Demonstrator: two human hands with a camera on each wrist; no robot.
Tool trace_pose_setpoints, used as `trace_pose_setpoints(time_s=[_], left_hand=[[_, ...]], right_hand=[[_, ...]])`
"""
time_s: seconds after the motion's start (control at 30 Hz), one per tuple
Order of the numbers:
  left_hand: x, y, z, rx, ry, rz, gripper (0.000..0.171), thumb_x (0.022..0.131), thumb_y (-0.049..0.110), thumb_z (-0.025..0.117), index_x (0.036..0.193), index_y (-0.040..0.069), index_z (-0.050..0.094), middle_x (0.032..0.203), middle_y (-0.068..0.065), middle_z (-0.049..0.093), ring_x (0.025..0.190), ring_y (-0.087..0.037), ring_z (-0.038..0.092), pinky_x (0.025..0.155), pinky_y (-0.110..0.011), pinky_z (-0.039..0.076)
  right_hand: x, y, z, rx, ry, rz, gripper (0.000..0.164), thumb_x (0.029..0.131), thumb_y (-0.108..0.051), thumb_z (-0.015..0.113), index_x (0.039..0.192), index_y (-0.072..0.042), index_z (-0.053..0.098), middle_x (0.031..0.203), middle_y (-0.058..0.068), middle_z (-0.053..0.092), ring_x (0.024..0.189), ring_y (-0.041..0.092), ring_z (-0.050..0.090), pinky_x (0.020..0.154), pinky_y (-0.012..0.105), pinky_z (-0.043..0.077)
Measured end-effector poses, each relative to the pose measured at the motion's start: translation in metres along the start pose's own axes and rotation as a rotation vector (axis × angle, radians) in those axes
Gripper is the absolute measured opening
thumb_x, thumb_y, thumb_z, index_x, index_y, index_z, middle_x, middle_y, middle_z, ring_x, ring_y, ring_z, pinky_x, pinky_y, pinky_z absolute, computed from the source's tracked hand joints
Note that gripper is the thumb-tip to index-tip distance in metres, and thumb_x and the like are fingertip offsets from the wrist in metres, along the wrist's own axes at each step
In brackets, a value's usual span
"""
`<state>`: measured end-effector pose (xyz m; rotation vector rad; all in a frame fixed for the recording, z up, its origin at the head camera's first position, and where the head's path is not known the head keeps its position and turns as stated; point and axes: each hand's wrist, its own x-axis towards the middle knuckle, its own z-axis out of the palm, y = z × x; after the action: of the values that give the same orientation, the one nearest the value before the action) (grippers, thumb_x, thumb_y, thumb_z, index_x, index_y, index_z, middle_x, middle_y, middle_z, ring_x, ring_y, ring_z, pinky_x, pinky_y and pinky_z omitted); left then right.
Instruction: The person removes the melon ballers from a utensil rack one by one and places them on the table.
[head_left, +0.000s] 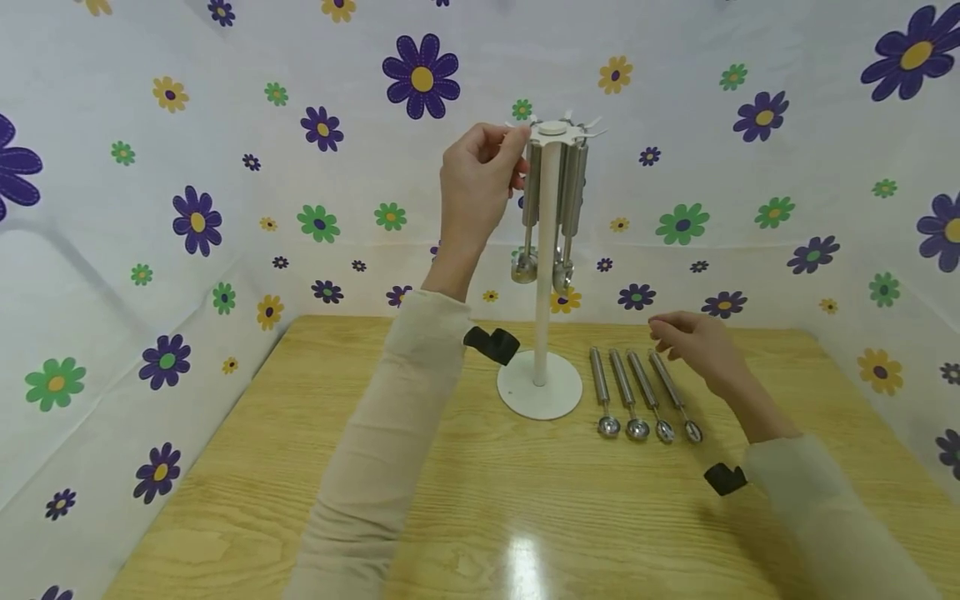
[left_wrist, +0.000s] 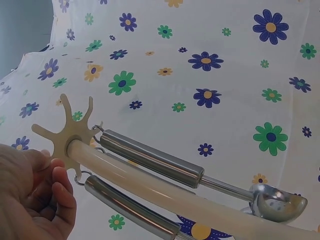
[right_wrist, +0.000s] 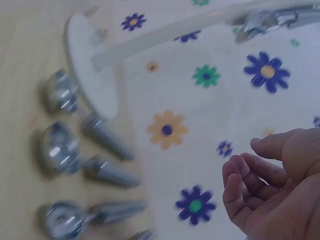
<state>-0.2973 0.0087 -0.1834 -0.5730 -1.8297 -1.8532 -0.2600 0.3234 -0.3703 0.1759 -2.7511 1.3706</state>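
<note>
My left hand [head_left: 480, 171] is raised to the top of a white utensil stand [head_left: 547, 275], where thumb and fingers pinch one prong of its hooked top [left_wrist: 72, 132]. Steel-handled scoops [head_left: 573, 192] hang by rings from other prongs around the pole, their bowls downward. In the left wrist view one hanging scoop [left_wrist: 150, 156] shows a round, shiny bowl. My right hand [head_left: 697, 350] hovers beyond the handle ends of several similar scoops [head_left: 637, 428] lying side by side on the table. Its fingers [right_wrist: 237, 187] are loosely bent, with nothing between them and the thumb.
The stand's round white base [head_left: 540, 406] rests on the wooden table [head_left: 337, 500], left of the lying scoops. A white cloth [head_left: 480, 50] printed with flowers hangs behind and on both sides. Each wrist wears a black mount [head_left: 492, 344].
</note>
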Motion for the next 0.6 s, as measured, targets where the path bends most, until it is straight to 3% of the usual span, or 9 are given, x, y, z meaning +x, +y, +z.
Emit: trace_pose_setpoints(time_s=[0.23, 0.33, 0.47, 0.6], left_hand=[[0.0, 0.001, -0.001, 0.035, -0.01, 0.012, 0.021, 0.105, 0.016, 0.064, 0.118, 0.002, 0.068, 0.08, -0.009, 0.066, 0.066, -0.02, 0.06, 0.063, -0.023, 0.05], [-0.003, 0.001, -0.001, 0.067, 0.024, 0.078, 0.024, 0.106, 0.017, 0.062, 0.125, 0.004, 0.067, 0.081, -0.01, 0.068, 0.066, -0.02, 0.06, 0.062, -0.024, 0.048], [-0.01, 0.004, 0.003, 0.17, 0.067, 0.213, 0.022, 0.105, 0.019, 0.064, 0.119, 0.003, 0.069, 0.08, -0.008, 0.067, 0.068, -0.017, 0.058, 0.062, -0.023, 0.045], [-0.016, 0.009, 0.009, 0.231, 0.051, 0.265, 0.023, 0.101, 0.02, 0.069, 0.115, 0.001, 0.07, 0.08, -0.008, 0.066, 0.071, -0.016, 0.058, 0.066, -0.02, 0.048]], right_hand=[[0.009, -0.059, -0.014, 0.083, 0.035, -0.08, 0.05, 0.108, -0.038, 0.056, 0.137, 0.003, 0.06, 0.1, -0.002, 0.069, 0.086, 0.012, 0.064, 0.079, 0.023, 0.053], [0.012, -0.079, -0.017, 0.13, 0.062, -0.116, 0.049, 0.107, -0.039, 0.058, 0.136, 0.001, 0.062, 0.099, -0.008, 0.069, 0.088, 0.013, 0.064, 0.079, 0.021, 0.053], [0.016, -0.102, -0.016, 0.184, 0.097, -0.154, 0.046, 0.105, -0.039, 0.06, 0.132, -0.002, 0.065, 0.103, -0.007, 0.068, 0.092, 0.015, 0.064, 0.081, 0.022, 0.054], [0.025, -0.124, -0.011, 0.267, 0.151, -0.222, 0.041, 0.104, -0.035, 0.064, 0.13, -0.002, 0.066, 0.111, -0.001, 0.069, 0.097, 0.018, 0.065, 0.083, 0.022, 0.056]])
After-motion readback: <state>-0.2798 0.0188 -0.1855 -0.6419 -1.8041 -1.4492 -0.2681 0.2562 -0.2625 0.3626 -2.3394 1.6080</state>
